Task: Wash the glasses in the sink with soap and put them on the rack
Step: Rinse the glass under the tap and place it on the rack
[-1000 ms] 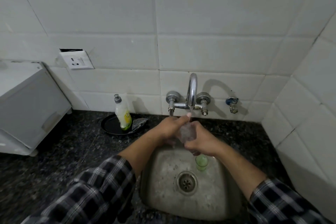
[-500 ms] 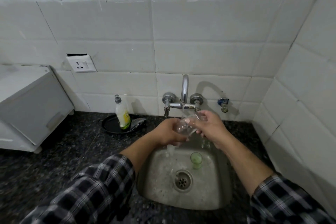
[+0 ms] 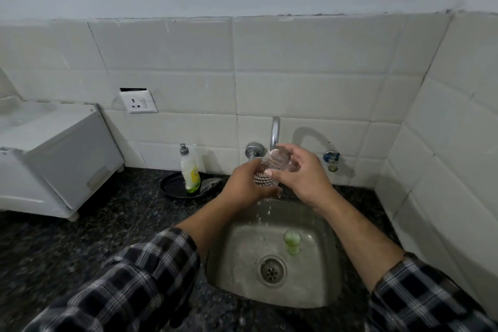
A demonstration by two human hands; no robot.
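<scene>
Head view shows my left hand curled under the patterned base of the clear glass and my right hand wrapped round its upper end, thumb across the side. I hold it tipped just under the tap spout, at twelve o'clock of the sink, so the drips should fall into the basin. A small green glass stands upright at one o'clock of the drain, unwashed I judge, with the soap bottle at ten o'clock
</scene>
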